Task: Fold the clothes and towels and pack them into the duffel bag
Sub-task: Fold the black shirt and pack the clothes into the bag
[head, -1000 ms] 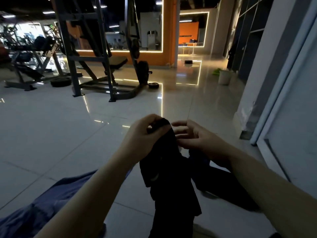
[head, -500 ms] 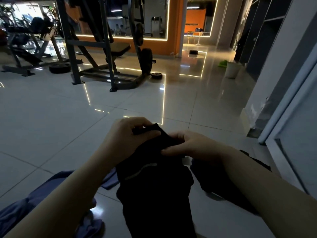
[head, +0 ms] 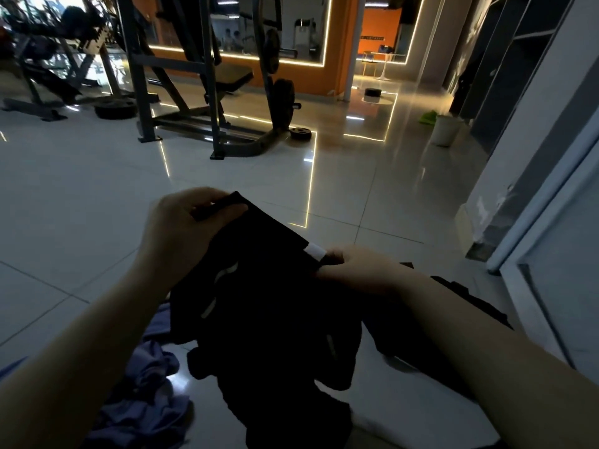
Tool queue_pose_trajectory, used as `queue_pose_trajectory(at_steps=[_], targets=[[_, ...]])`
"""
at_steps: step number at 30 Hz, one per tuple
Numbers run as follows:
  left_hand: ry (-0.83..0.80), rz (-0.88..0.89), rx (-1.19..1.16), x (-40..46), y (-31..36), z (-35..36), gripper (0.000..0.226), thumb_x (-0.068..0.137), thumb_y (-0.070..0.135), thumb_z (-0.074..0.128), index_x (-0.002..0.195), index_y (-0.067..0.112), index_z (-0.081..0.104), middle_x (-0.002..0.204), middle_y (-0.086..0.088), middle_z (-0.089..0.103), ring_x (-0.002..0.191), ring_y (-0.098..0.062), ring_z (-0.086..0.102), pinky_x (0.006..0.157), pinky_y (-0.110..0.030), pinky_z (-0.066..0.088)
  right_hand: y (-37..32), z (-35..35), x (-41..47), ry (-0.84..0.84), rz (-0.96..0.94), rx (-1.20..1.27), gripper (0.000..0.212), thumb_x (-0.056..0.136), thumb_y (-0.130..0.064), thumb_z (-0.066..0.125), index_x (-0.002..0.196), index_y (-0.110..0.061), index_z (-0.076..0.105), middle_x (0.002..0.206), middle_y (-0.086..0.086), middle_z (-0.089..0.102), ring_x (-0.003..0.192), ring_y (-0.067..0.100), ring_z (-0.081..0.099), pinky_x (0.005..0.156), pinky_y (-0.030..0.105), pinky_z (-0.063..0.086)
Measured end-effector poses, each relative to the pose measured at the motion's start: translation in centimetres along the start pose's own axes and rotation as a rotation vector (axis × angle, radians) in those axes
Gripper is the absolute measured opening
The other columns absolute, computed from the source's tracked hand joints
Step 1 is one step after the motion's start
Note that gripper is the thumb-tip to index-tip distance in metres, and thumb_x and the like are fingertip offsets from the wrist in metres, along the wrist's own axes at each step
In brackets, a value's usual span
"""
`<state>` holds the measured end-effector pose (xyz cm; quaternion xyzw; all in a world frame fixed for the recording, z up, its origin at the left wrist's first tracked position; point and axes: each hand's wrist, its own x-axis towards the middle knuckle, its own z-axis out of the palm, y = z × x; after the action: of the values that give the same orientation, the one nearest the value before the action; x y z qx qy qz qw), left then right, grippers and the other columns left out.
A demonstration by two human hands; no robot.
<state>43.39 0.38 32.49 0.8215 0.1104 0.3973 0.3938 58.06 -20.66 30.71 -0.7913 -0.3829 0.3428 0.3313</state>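
Both hands hold a black garment (head: 272,306) up above the tiled floor (head: 81,196): the left hand (head: 181,234) grips its upper edge, the right hand (head: 359,270) pinches the edge beside a white tag (head: 316,253). Bluish cloth (head: 146,390) lies crumpled below, left; a weight rack (head: 201,92) stands well beyond.

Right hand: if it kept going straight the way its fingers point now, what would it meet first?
The right hand points leftward, pinching the black garment by its white tag. Straight on, it would likely push into that stretched garment first, then the left hand gripping the far corner. Depth is unclear.
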Motion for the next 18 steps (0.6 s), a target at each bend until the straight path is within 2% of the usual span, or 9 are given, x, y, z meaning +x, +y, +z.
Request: queue_pose_trajectory(at_steps=[2,4,5,7,9,11,14,16,18], targets=[[0.006,-0.037,0.043,-0.1,-0.4,0.0,0.033,0.077,0.031,0.076,0.068,0.061,0.064,0.071,0.03,0.066,0.067,0.008,0.062,0.066,-0.007,0.046,-0.1,-0.2,-0.1,0.026,-0.026,-0.031,0.025,0.093,-0.029,0.059,0.109,-0.011,0.064,0.095,0.004,0.067,0.078,0.002,0.065,0.069,0.011,0.048],[-0.013,-0.081,0.086,-0.3,-1.4,-0.1,0.034,0.078,0.03,0.076,0.065,0.059,0.064,0.07,0.03,0.065,0.065,0.01,0.06,0.064,-0.008,0.045,-0.5,-0.6,-0.6,0.037,-0.052,-0.027,0.041,0.085,-0.038,0.064,0.113,-0.008,0.064,0.106,0.012,0.068,0.094,0.018,0.067,0.086,0.028,0.052],[-0.04,-0.1,0.107,-0.4,-2.0,-0.2,0.033,0.079,0.029,0.076,0.064,0.056,0.065,0.072,0.029,0.066,0.065,0.009,0.06,0.064,-0.011,0.045,-0.6,-0.9,-0.9,0.042,-0.058,-0.022,0.046,0.08,-0.041,0.066,0.113,-0.008,0.065,0.108,0.013,0.068,0.097,0.022,0.067,0.089,0.034,0.051],[-0.126,-0.119,0.131,-0.6,-3.1,-0.7,0.035,0.081,0.026,0.075,0.066,0.056,0.065,0.076,0.025,0.067,0.068,0.006,0.062,0.069,-0.017,0.049,-0.7,-1.6,-1.6,0.031,-0.059,0.005,0.041,0.079,-0.037,0.072,0.107,-0.008,0.065,0.102,0.011,0.068,0.092,0.022,0.067,0.084,0.032,0.051],[-0.189,-0.128,0.146,-0.8,-3.7,-1.2,0.034,0.082,0.026,0.073,0.072,0.057,0.065,0.078,0.018,0.069,0.073,-0.002,0.065,0.076,-0.03,0.053,-0.2,-2.4,-2.3,-0.024,-0.031,0.065,0.038,0.076,-0.033,0.078,0.103,-0.011,0.065,0.098,0.006,0.069,0.09,0.019,0.067,0.08,0.027,0.052],[-0.178,-0.141,0.163,-0.9,-4.3,-1.5,0.027,0.082,0.026,0.072,0.076,0.052,0.067,0.076,0.008,0.071,0.077,-0.012,0.067,0.076,-0.036,0.053,0.7,-3.3,-3.1,-0.069,0.019,0.121,0.042,0.075,-0.032,0.08,0.109,-0.012,0.065,0.105,0.007,0.07,0.095,0.022,0.068,0.083,0.028,0.054],[-0.142,-0.163,0.223,-1.1,-5.4,-1.7,0.015,0.083,0.025,0.072,0.073,0.036,0.069,0.072,-0.001,0.066,0.071,-0.02,0.062,0.068,-0.031,0.048,1.7,-4.3,-4.1,-0.067,0.041,0.17,0.042,0.07,-0.031,0.079,0.107,-0.014,0.067,0.106,0.009,0.071,0.095,0.024,0.069,0.078,0.028,0.055],[-0.161,-0.181,0.286,-1.3,-6.0,-1.8,0.015,0.084,0.024,0.071,0.073,0.034,0.067,0.068,-0.001,0.061,0.066,-0.021,0.058,0.059,-0.027,0.042,2.0,-4.7,-4.8,-0.079,0.009,0.182,0.047,0.061,-0.043,0.086,0.096,-0.016,0.071,0.096,0.008,0.072,0.086,0.021,0.07,0.07,0.024,0.054],[-0.161,-0.219,0.327,-1.4,-6.6,-1.8,0.005,0.086,0.025,0.069,0.082,0.024,0.068,0.071,-0.004,0.061,0.068,-0.024,0.058,0.059,-0.029,0.04,2.2,-4.9,-5.5,-0.073,-0.017,0.197,0.062,0.048,-0.054,0.089,0.092,-0.014,0.07,0.091,0.007,0.071,0.08,0.019,0.068,0.067,0.023,0.053]])
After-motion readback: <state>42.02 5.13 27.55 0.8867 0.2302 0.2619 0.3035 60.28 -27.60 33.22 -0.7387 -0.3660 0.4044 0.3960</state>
